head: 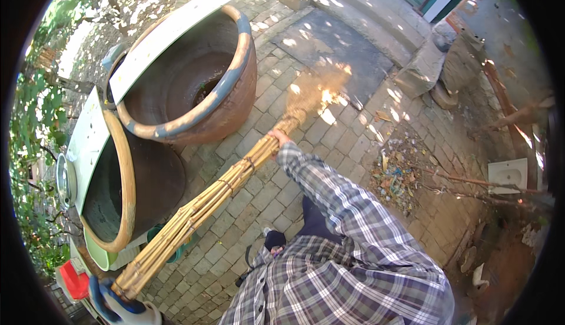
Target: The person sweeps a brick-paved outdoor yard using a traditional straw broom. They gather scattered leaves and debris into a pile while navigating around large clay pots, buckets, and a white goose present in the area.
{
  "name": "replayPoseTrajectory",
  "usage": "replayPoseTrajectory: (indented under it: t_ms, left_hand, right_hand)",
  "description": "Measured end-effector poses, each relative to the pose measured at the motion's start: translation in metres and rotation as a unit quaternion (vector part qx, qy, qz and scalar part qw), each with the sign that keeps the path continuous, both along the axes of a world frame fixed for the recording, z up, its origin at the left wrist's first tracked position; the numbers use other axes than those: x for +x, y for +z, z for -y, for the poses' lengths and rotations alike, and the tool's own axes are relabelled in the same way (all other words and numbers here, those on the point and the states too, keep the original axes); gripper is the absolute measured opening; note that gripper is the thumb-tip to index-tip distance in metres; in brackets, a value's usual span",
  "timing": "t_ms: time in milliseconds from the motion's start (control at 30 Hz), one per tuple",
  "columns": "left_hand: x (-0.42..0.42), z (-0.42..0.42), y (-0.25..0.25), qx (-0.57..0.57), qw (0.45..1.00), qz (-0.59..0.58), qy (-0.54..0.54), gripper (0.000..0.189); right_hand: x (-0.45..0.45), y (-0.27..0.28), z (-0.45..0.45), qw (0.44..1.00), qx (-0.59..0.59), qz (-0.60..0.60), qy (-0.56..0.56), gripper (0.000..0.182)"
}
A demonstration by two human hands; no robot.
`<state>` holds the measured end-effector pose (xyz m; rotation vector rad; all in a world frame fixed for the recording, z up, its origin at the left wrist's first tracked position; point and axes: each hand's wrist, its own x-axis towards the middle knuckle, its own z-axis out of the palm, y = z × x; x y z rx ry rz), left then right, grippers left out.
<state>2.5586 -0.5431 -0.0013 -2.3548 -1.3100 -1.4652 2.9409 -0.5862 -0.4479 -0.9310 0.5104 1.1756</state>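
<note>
A long broom of bundled canes runs diagonally in front of me. My right hand, bare at the end of a plaid sleeve, grips it just behind the brush head. At the lower left my left hand, in a blue and pale work glove, is closed round the butt end of the canes. The brush head is blurred and lies over the brick paving, close to a dark mat. Binding wire rings the canes in places.
Two big ceramic vats stand at the left, partly covered by white boards. Right of my sleeve lies a heap of litter. Stone steps rise to a door. Branches and a white basin lie at the right.
</note>
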Motion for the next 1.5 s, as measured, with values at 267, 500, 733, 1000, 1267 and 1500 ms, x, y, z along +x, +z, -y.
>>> replayPoseTrajectory:
  t_ms: [267,500,733,1000,1267,1500]
  left_hand:
    - [0.194,0.035,-0.044,0.128,0.941,-0.303,0.076,0.027]
    - [0.257,-0.07,-0.03,-0.211,0.967,0.027,-0.138,0.033]
    - [0.285,-0.057,-0.003,-0.29,0.937,-0.025,-0.193,0.028]
    - [0.24,-0.08,-0.026,-0.328,0.9,0.035,-0.284,0.025]
    - [0.226,-0.124,-0.011,-0.218,0.884,0.123,-0.394,0.028]
    - [0.333,-0.079,0.013,-0.184,0.864,0.066,-0.464,0.031]
  right_hand:
    - [0.174,-0.03,-0.095,0.974,-0.031,0.103,0.198,0.028]
    - [0.167,-0.081,0.019,0.995,-0.079,-0.046,0.035,0.03]
    - [0.081,-0.054,0.171,0.969,-0.109,-0.157,-0.154,0.039]
    - [0.022,0.007,0.227,0.96,-0.127,-0.144,-0.205,0.023]
    - [0.024,0.062,0.193,0.913,0.007,-0.177,-0.367,0.027]
    - [0.178,0.049,0.177,0.904,0.09,-0.038,-0.417,0.021]
